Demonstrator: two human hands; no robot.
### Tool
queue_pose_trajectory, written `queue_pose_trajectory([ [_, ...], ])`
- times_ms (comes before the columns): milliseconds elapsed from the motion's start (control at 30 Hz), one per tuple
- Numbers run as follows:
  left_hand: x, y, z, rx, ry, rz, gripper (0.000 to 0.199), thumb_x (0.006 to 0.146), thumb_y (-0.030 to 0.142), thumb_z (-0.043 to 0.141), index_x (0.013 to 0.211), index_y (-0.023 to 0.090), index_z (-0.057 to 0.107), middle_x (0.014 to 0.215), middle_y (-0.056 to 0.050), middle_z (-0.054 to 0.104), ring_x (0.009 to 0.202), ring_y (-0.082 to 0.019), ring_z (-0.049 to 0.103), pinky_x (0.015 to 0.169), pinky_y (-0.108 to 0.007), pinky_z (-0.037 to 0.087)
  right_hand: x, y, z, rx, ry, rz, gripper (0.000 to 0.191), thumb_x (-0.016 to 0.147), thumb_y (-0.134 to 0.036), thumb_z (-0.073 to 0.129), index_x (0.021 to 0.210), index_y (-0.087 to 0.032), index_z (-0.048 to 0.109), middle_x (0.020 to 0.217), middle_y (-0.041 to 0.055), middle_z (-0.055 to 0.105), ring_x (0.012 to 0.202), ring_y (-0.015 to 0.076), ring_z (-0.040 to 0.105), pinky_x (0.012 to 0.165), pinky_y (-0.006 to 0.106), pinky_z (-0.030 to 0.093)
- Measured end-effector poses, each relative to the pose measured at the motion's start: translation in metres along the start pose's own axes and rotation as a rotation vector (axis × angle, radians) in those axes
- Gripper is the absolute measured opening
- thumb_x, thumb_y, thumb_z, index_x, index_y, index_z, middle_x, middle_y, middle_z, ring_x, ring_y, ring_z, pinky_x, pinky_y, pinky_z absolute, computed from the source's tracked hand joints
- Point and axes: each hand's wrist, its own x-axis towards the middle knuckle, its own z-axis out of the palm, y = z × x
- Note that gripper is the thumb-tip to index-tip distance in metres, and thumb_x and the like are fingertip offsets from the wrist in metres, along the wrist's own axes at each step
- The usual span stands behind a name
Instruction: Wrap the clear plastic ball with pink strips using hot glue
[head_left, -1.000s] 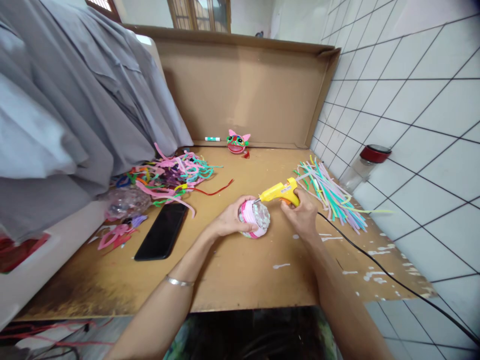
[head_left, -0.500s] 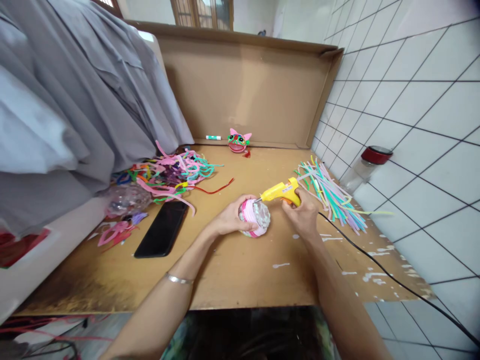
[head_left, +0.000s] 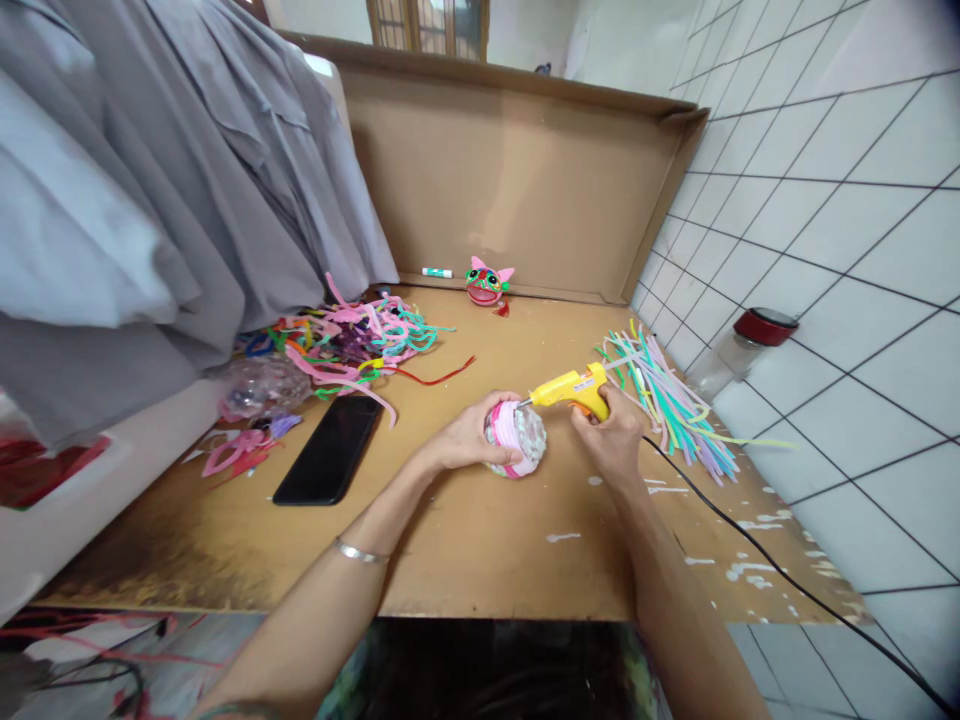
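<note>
Here, left hand (head_left: pixel 472 434) half-curled, pink-banded piece (head_left: pixel 523 440) held within its curve, right hand (head_left: pixel 616 432) wrapped round yellow glue gun (head_left: pixel 568 388).

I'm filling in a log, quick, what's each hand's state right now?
Left hand: closed around a pink-and-white round piece.
Right hand: closed on the yellow glue gun.

Passage from the round pink-and-white banded piece (head_left: pixel 521 438) is free at 12 o'clock over brown tabletop (head_left: pixel 536 340); the yellow plastic glue gun (head_left: pixel 571 387) blocks 2, the multicoloured fuzzy tangle (head_left: pixel 367 330) 10.
</note>
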Motion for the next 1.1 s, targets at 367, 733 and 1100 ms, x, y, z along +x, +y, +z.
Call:
queue_pose_trajectory([
  [367, 0.0002, -0.0018, 0.0, -0.014, 0.001, 0.008, 0.083, 0.055, 0.031, 0.084, 0.128, 0.016, 0.048, 0.109, -0.007, 0.062, 0.094, -0.02, 0.059, 0.089, -0.034, 0.049, 0.0004, -0.0011, 0.0003, 0.026, 0.001, 0.001, 0.016, 0.072, -0.033, 0.056, 0.082, -0.021, 0.056, 0.071, 0.0003, 0.059, 0.062, 0.0174, 0.053, 0.065, 0.032, 0.047],
  [733, -0.0004, 0.0023, -0.0001, 0.01, 0.002, 0.004, 0.079, 0.055, 0.03, 0.084, 0.126, 0.017, 0.05, 0.109, -0.005, 0.061, 0.094, -0.019, 0.058, 0.09, -0.034, 0.049, 0.0001, 0.0001, 0.0005, 0.045, 0.007, 0.004, 0.017, 0.07, -0.033, 0.056, 0.083, -0.021, 0.056, 0.071, 0.0002, 0.06, 0.061, 0.0173, 0.053, 0.064, 0.032, 0.047],
  [1100, -0.0001, -0.0006, -0.0005, -0.005, 0.008, 0.007, 0.082, 0.054, 0.031, 0.085, 0.127, 0.017, 0.05, 0.112, -0.006, 0.062, 0.096, -0.02, 0.059, 0.092, -0.035, 0.049, 0.0016, -0.0028, -0.0005, 0.043, 0.01, 0.007, 0.014, 0.07, -0.033, 0.056, 0.079, -0.022, 0.054, 0.068, -0.0008, 0.058, 0.058, 0.0163, 0.05, 0.06, 0.03, 0.044],
])
